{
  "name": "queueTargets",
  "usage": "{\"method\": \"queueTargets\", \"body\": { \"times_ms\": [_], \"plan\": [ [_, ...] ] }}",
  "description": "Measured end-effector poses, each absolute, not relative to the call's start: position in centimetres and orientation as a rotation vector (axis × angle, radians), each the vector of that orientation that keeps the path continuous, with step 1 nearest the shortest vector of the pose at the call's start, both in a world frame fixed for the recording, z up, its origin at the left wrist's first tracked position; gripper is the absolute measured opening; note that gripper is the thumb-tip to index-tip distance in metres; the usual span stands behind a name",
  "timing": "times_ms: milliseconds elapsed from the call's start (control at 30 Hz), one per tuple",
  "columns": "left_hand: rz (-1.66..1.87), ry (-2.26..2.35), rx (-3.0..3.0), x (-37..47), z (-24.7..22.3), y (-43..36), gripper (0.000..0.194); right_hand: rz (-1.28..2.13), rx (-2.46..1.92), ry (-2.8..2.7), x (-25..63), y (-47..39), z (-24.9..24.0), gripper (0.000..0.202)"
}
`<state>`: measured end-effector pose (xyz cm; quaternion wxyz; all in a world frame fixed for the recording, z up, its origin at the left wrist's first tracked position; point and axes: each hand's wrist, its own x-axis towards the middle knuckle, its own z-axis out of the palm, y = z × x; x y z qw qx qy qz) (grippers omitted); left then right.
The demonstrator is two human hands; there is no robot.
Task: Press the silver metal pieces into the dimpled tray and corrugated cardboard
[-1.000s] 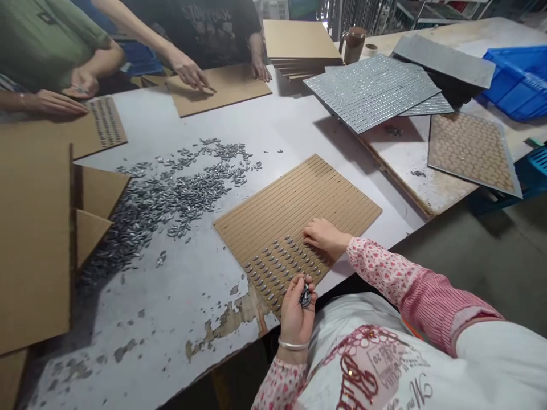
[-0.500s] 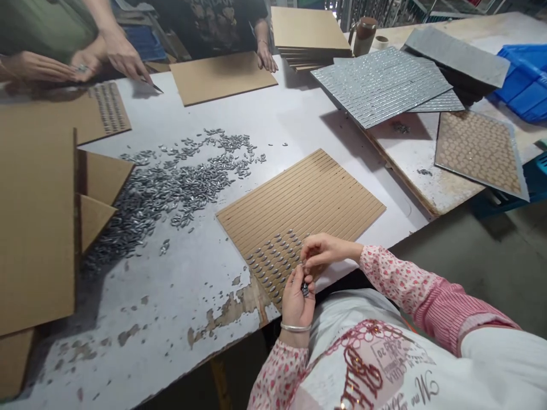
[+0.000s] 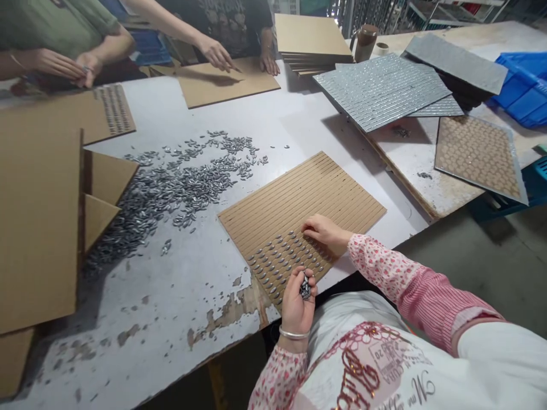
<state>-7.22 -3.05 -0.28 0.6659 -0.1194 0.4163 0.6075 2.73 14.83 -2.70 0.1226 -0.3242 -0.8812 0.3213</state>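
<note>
A brown board (image 3: 299,196) with parallel grooves lies on the white table. Rows of small silver oval pieces (image 3: 277,259) cover its near left part. My left hand (image 3: 298,302), with a bangle at the wrist, is cupped round a small heap of silver pieces (image 3: 305,286) at the board's near edge. Over the board, at the end of the rows, my right hand (image 3: 325,230) has its fingertips pinched low at the surface; what they hold, if anything, is too small to make out.
Loose silver pieces (image 3: 188,185) spread across the table (image 3: 171,307). Brown boards (image 3: 38,228) stand at the left. Glittery grey sheets (image 3: 384,88) lie at the back right, near a blue crate (image 3: 523,91). Other people's hands are at the far side, one over a plain board (image 3: 196,91).
My right hand has moved away from my left hand and up onto the board. Across the table, a person's hand has moved right, over the plain board.
</note>
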Motion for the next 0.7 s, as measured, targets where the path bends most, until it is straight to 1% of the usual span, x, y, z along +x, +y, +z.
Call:
{"method": "queueTargets", "body": {
  "times_ms": [267,367,433,567,633,700],
  "plan": [
    [1.389,1.003,-0.263,-7.0,-0.5,-2.9,0.019,0.704,-0.985,-2.66,2.1,15.0,-3.9,0.005],
    [1.408,1.021,-0.306,-7.1,-0.6,-2.8,0.017,0.761,-0.991,-2.59,2.3,14.6,-3.3,0.006],
    [1.427,1.017,-0.329,-7.1,-0.6,-2.7,0.015,1.01,-0.973,-2.475,2.7,13.9,-2.4,0.011],
    [1.457,1.034,-0.362,-7.0,-0.7,-2.3,0.013,1.866,-0.71,-2.185,3.5,11.4,-0.3,0.029],
    [1.47,1.054,-0.377,-7.0,-0.7,-2.1,0.011,2.045,-0.641,-2.065,3.7,10.2,0.2,0.033],
    [1.482,1.066,-0.376,-7.0,-0.5,-1.9,0.008,2.067,-0.666,-1.957,3.5,9.6,0.1,0.033]
  ]
}}
